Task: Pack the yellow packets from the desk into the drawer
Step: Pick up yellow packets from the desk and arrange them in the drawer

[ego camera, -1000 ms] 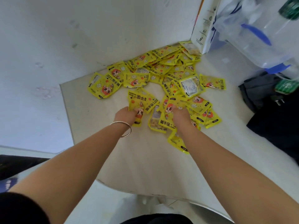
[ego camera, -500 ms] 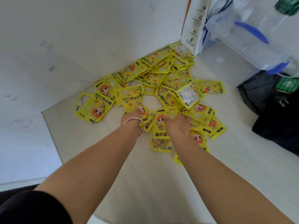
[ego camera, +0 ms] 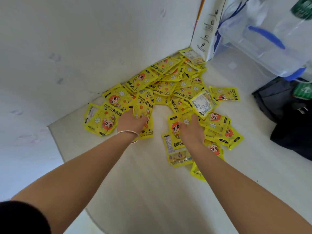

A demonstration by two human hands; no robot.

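Yellow packets [ego camera: 170, 85] heaped on desk [ego camera: 152, 191], both hands [ego camera: 130, 121] among them

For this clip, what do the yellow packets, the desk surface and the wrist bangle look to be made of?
Yellow packets: glossy printed plastic film, judging by the sheen, crinkles and see-through windows.
Desk: pale matte board with faint wood grain, probably laminate; the look leaves that open.
Bangle on the left hand: thin and bright silvery, likely metal.
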